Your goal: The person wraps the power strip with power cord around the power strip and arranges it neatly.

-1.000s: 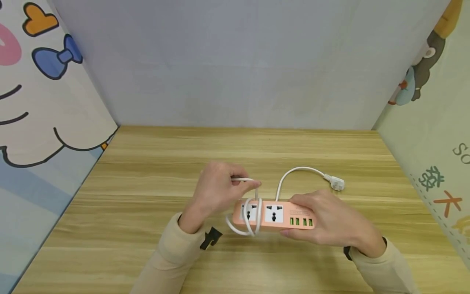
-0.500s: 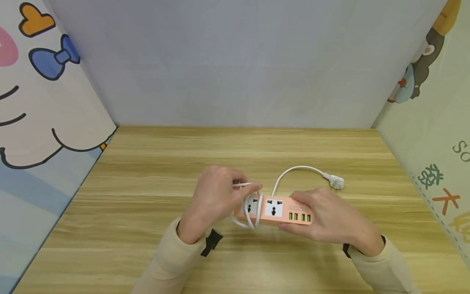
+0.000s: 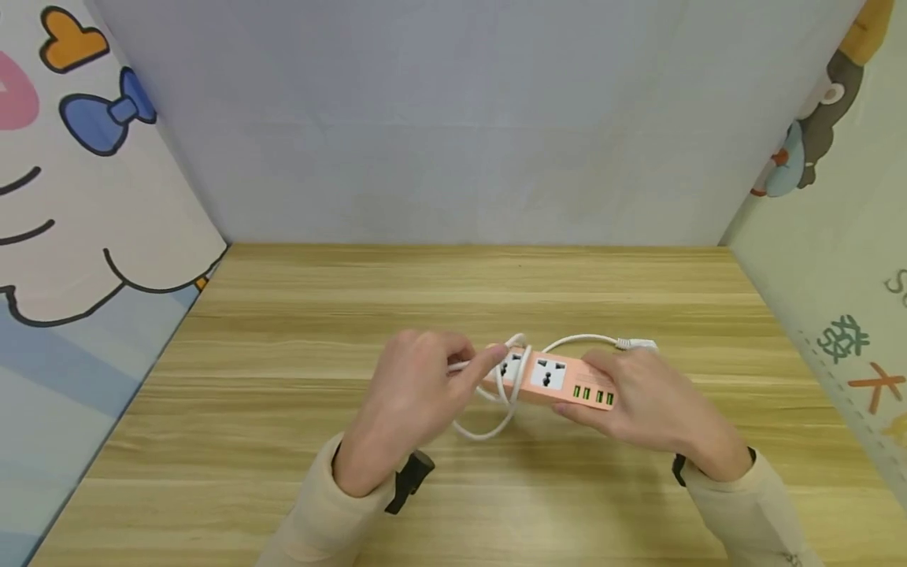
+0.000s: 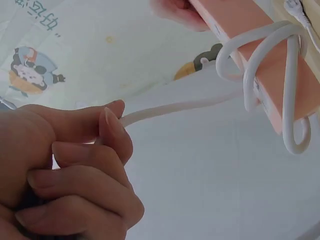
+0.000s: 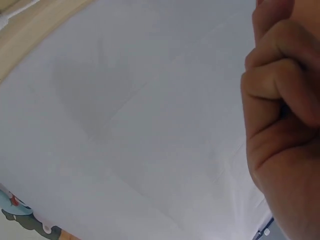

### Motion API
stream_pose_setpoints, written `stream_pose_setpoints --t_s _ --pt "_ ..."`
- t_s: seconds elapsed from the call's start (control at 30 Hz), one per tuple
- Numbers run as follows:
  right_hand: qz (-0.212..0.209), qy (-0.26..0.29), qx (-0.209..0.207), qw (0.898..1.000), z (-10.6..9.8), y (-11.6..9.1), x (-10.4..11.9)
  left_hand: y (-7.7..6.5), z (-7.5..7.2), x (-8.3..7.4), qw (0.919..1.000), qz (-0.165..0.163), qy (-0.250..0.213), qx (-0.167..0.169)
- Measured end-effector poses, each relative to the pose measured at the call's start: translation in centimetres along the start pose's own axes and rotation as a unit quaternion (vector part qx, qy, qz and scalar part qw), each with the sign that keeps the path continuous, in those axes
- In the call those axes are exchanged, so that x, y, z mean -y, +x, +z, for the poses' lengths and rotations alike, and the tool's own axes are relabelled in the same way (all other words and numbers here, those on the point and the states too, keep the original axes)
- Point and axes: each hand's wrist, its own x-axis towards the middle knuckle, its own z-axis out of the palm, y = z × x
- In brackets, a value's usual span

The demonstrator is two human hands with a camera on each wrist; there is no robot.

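Note:
A pink power strip [image 3: 560, 381] with white sockets and several green USB ports is held tilted over the table. My right hand [image 3: 641, 398] grips its right end, thumb on the near side. White cord [image 4: 272, 47] loops loosely around the strip's left end. Between thumb and forefinger, my left hand [image 3: 425, 386] pinches a stretch of this cord, which runs across to the loops in the left wrist view. Behind the strip, the cord's other part leads to a white plug [image 3: 638, 344], partly covered by the right hand. Curled fingers [image 5: 280, 85] fill the right wrist view's edge.
The wood-grain table [image 3: 319, 299] reaches back to a pale grey wall [image 3: 453, 126]. Cartoon-printed panels stand at the left [image 3: 106, 197] and right [image 3: 836, 236]. A black strap piece [image 3: 411, 476] sticks out at the left wrist.
The strip has shifted right and away from me, its right end dipping lower. The plug end now sits closer to the right hand. A cord loop hangs lower in front; both hands keep hold.

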Motion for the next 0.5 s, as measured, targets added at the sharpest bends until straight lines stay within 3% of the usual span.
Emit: stream_pose_setpoints --t_s 0.2,0.37,0.5 --pt "0.033 -0.002 0.015 0.999 0.0 -0.01 -0.89 -0.15 -0.07 -0.3 0.9998 0.015 -0.013 0.001" --pt "0.035 -0.001 -0.002 0.999 -0.18 0.02 -1.01 -0.23 0.02 -0.39 0.9987 0.049 -0.007 -0.013" --pt "0.058 0.003 -0.022 0.998 -0.75 0.03 -1.12 -0.49 0.09 -0.61 0.9969 0.072 -0.03 -0.015"
